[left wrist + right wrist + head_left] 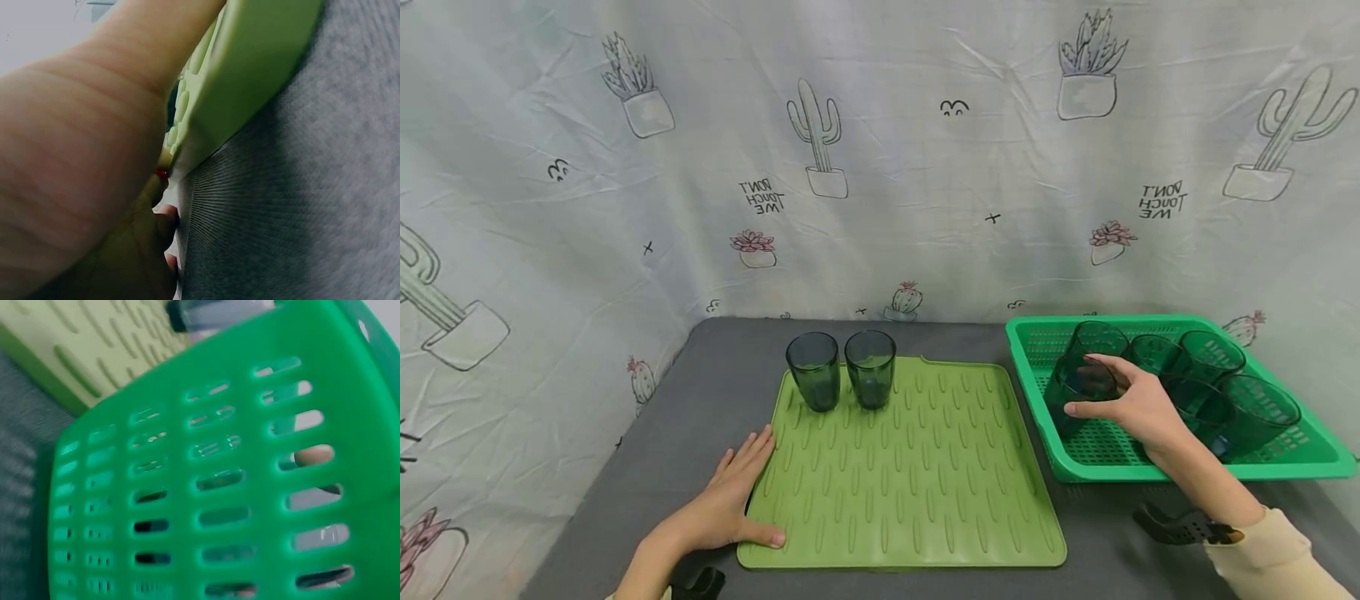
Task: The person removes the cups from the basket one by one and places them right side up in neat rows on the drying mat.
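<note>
head view: nearest me, left hand [730, 500] lies flat, fingers straight, on the front left corner of the green mat [917, 475]; two dark tumblers [841, 369] stand at its back edge. right hand [1131, 404] curls round a tinted tumbler [1078, 392] in the green basket [1037, 350], among others. i judge it light, rigid, smooth, perhaps slippery; best held round the wall.

left wrist view: forearm, mat edge [250, 81], grey worktop [312, 206].

right wrist view: slotted basket wall [237, 487] hides the grip; one fingertip [314, 455] shows through.

You face a pale cloth backdrop [880, 150] printed with cacti and potted succulents, filling the upper frame and both sides. Below it, a dark grey table [685, 417] spans the lower centre.
</note>
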